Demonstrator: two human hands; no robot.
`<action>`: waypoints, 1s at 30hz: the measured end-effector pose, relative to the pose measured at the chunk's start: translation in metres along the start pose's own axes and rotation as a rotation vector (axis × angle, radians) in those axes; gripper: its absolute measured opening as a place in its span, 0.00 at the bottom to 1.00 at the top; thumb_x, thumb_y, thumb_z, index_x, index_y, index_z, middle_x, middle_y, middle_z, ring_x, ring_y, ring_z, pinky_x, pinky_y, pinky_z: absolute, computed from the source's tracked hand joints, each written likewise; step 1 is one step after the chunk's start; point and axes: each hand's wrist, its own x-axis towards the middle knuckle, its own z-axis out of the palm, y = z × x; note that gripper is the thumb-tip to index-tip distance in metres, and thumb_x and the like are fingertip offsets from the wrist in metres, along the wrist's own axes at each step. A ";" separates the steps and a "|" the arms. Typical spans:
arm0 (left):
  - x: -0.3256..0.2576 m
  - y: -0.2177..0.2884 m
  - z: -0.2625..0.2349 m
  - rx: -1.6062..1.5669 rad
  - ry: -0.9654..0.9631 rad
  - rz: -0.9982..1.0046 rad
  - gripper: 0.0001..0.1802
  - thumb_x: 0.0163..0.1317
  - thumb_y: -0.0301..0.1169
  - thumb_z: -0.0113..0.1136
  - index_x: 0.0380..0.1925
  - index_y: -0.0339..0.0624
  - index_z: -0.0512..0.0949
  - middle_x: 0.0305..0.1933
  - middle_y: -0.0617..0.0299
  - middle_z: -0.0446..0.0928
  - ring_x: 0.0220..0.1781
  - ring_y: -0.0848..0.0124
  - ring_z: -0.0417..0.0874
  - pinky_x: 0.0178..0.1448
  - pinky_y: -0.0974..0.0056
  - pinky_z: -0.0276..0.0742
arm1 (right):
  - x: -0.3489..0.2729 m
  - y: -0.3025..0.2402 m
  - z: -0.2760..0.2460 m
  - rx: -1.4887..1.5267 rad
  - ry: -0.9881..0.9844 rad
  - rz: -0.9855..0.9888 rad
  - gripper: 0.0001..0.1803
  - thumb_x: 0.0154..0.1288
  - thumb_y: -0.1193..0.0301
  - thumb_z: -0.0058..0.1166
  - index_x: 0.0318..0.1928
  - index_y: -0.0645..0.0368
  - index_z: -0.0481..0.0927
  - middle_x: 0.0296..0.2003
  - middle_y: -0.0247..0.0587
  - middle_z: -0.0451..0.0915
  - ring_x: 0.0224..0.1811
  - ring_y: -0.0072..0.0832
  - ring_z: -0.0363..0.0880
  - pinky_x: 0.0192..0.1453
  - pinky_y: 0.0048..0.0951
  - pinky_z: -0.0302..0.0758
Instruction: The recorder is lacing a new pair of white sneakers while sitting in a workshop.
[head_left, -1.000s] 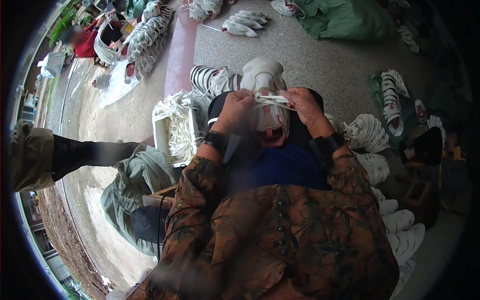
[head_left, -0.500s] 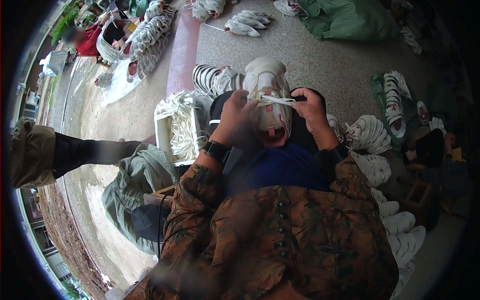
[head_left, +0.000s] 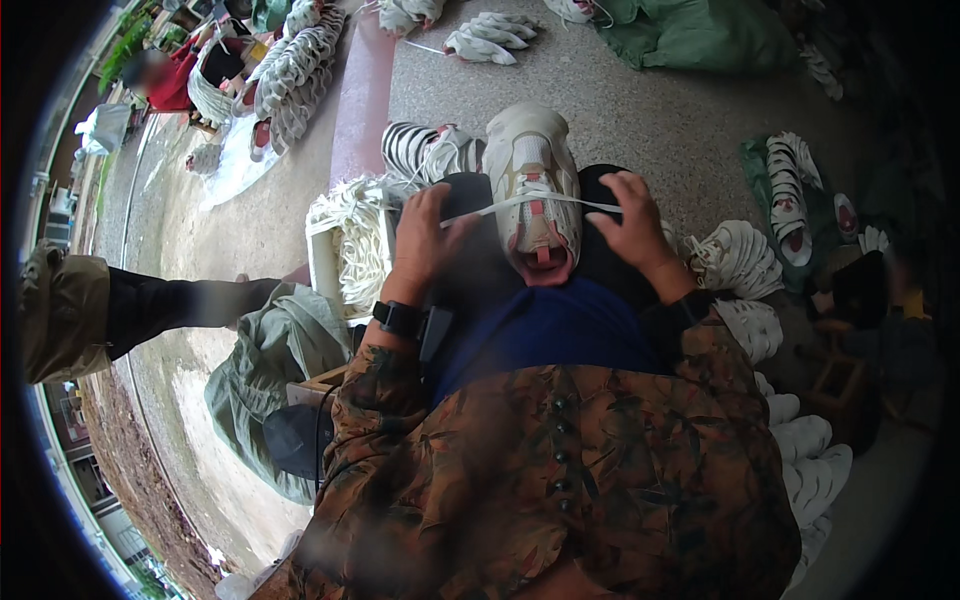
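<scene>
Between eight and nine o'clock from the shoe (head_left: pixel 533 172), a white box (head_left: pixel 320 278) is holding loose laces (head_left: pixel 360 255). Nearer, the left hand (head_left: pixel 425 235), half-curled, is pinching one side of the shoelace (head_left: pixel 490 209). The shoe is resting at the lap (head_left: pixel 545 335), toe pointing to twelve. Toward four, the right hand (head_left: pixel 635 230), half-open, is pinching the other side; farther shoes (head_left: pixel 735 262) are lying beyond.

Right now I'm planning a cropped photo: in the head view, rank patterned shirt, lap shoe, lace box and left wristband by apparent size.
1. Patterned shirt
2. Lap shoe and lace box: too alike to rank
3. Left wristband
</scene>
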 end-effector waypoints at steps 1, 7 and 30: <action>0.003 0.016 0.008 -0.025 0.041 0.121 0.29 0.52 0.40 0.65 0.50 0.35 0.71 0.48 0.45 0.75 0.50 0.50 0.75 0.55 0.53 0.70 | 0.001 -0.019 0.006 -0.012 -0.032 -0.089 0.27 0.47 0.69 0.65 0.48 0.62 0.70 0.48 0.57 0.70 0.51 0.48 0.70 0.55 0.42 0.69; 0.030 0.057 0.035 0.091 -0.192 0.000 0.22 0.51 0.35 0.61 0.45 0.39 0.71 0.42 0.49 0.77 0.44 0.50 0.78 0.47 0.54 0.75 | 0.026 -0.044 0.039 -0.234 -0.049 -0.214 0.23 0.49 0.73 0.57 0.48 0.63 0.69 0.43 0.61 0.69 0.42 0.51 0.75 0.47 0.44 0.74; 0.069 0.043 0.018 -0.406 -0.246 -0.133 0.10 0.50 0.31 0.64 0.31 0.37 0.79 0.27 0.50 0.79 0.30 0.60 0.82 0.36 0.63 0.76 | 0.098 -0.018 0.011 -0.114 -0.329 -0.149 0.03 0.52 0.75 0.52 0.30 0.57 0.76 0.26 0.50 0.78 0.32 0.48 0.78 0.35 0.43 0.73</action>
